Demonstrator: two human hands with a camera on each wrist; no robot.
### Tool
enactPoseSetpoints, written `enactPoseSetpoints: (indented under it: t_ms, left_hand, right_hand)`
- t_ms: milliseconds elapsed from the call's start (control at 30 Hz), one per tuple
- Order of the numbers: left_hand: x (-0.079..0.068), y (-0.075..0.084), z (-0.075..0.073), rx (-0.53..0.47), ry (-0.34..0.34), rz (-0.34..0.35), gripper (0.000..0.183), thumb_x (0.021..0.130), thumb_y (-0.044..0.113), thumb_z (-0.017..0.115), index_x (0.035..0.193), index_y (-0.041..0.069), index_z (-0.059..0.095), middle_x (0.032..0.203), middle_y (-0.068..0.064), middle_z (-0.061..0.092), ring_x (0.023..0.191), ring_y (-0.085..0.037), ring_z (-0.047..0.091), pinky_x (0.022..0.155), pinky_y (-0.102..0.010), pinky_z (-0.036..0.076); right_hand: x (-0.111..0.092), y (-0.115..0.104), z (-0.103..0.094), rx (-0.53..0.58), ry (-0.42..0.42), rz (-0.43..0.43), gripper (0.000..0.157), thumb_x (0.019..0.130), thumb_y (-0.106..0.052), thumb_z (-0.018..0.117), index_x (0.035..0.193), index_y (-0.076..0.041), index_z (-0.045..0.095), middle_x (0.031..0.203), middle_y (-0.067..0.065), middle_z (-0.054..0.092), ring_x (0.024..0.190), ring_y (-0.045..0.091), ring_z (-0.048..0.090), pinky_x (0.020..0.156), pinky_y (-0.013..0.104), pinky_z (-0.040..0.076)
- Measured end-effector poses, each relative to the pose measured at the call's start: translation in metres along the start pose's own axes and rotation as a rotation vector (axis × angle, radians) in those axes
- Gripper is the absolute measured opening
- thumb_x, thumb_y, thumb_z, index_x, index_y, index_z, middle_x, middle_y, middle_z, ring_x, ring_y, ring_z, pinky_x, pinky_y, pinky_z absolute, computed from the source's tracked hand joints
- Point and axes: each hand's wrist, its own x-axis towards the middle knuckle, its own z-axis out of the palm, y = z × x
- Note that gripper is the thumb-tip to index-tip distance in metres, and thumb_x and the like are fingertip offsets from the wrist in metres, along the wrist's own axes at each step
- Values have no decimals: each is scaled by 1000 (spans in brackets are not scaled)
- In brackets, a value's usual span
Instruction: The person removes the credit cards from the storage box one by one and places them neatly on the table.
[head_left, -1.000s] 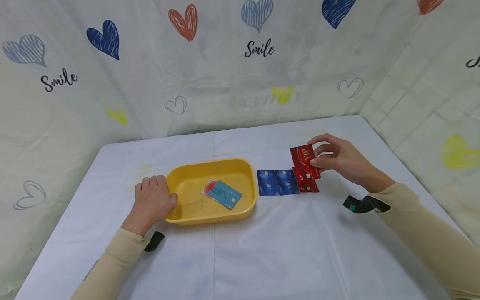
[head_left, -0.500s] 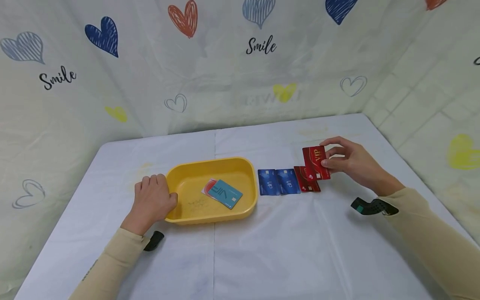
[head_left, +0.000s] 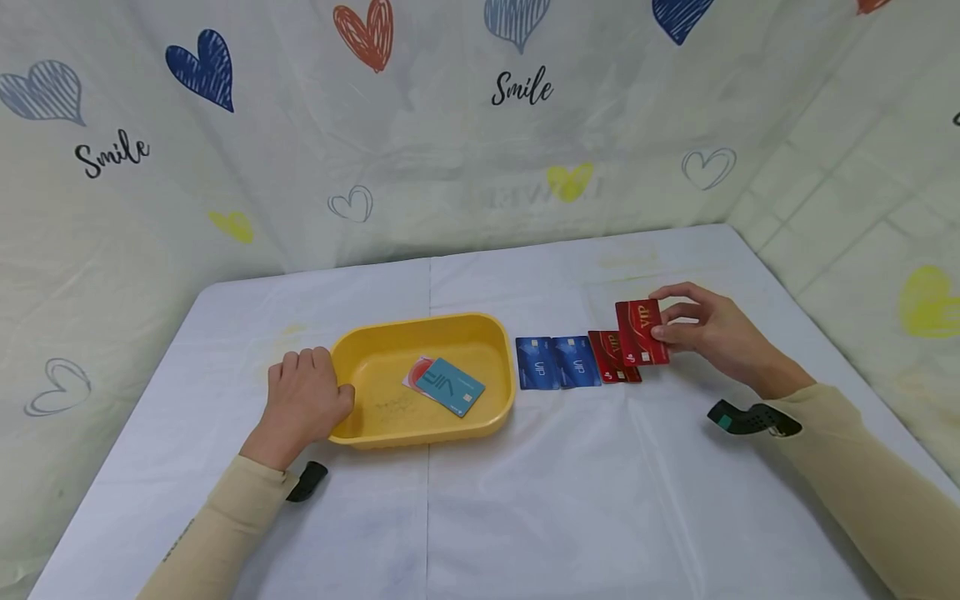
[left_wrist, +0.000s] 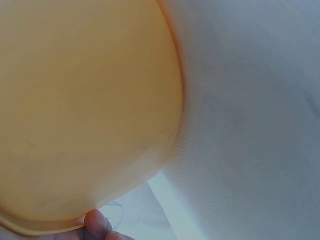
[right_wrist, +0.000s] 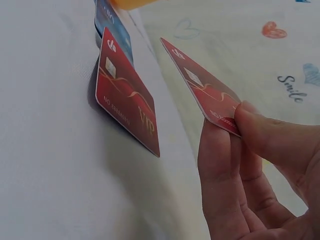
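1. Red rectangular glossy VIP card with gold lettering (head_left: 641, 333), held above the right end of the card row: the right hand (head_left: 712, 337) pinches its right edge between thumb and fingers. The right-wrist view shows a gap between it and a second red VIP card (head_left: 609, 354) lying on the white cloth-covered table (head_left: 525, 508).
2. Compared with one second ago, the held card and the right hand have shifted rightward. The gold lettering on the lying red card, covered half a second ago, now shows; in the head view the held card overlaps only its right part.
3. Left of the lying red card, two dark blue rectangular VIP cards (head_left: 537, 363) lie side by side, unchanged. Whether the red card's edge overlaps the nearer blue one, I cannot tell.
4. Curled over the left end of the yellow rounded-rectangular tray (head_left: 420, 438), the left hand (head_left: 307, 396) grips its rim, as it did a second ago.
5. Inside the tray, a teal rectangular card (head_left: 457, 390) partly covers a white-and-red card (head_left: 415, 372); both lie as before.
6. Behind the table hangs a pale backdrop (head_left: 435, 150) printed with hearts and "Smile".
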Motion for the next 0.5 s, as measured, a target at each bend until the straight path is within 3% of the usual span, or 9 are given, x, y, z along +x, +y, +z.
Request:
enactPoseSetpoints:
  t_ms: [500]
  left_hand:
    - [1,-1,1,-7,-2,-10,25,92,23,46,93,-2,44,84,-15,44,85,-34,36,82,-48,26]
  right_hand:
    - [2,19,-4,-13,-8,32,59,98,-36,70,149,-22,42,115,-3,59,105,11,60,82,22,60]
